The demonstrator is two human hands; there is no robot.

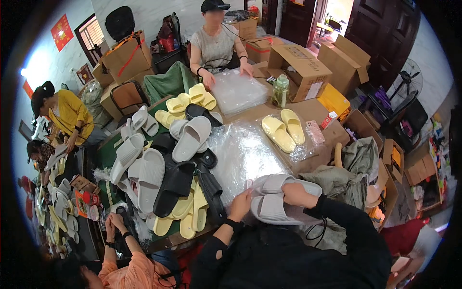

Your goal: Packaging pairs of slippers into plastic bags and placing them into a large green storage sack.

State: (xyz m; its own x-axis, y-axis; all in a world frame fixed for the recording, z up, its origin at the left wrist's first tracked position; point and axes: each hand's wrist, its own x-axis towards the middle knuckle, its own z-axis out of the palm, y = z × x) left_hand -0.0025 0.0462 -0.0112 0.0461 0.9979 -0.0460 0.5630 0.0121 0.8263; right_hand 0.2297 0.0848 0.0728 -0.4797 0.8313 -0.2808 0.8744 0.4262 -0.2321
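A pair of light grey slippers (269, 210) lies at the table's near edge in front of me, with clear plastic around its right end. My right hand (296, 195) is closed over the slippers, its fingers partly hidden. Just to their left, my left hand (240, 205) is pinched at the edge of a clear plastic bag (253, 185); a small pale piece shows at the fingertips. Beyond both hands lies a shiny stack of clear plastic bags (245, 149). Left of it rises a pile of grey, black and yellow slippers, with a black slipper (174, 189) nearest my left hand.
A yellow slipper pair (284, 130) lies on clear plastic, beside a pink phone-shaped item (315, 133). A green-lidded bottle (280, 91) and an open carton (301, 72) stand farther back. Co-workers sit across and at left, one with hands on a plastic stack (239, 91).
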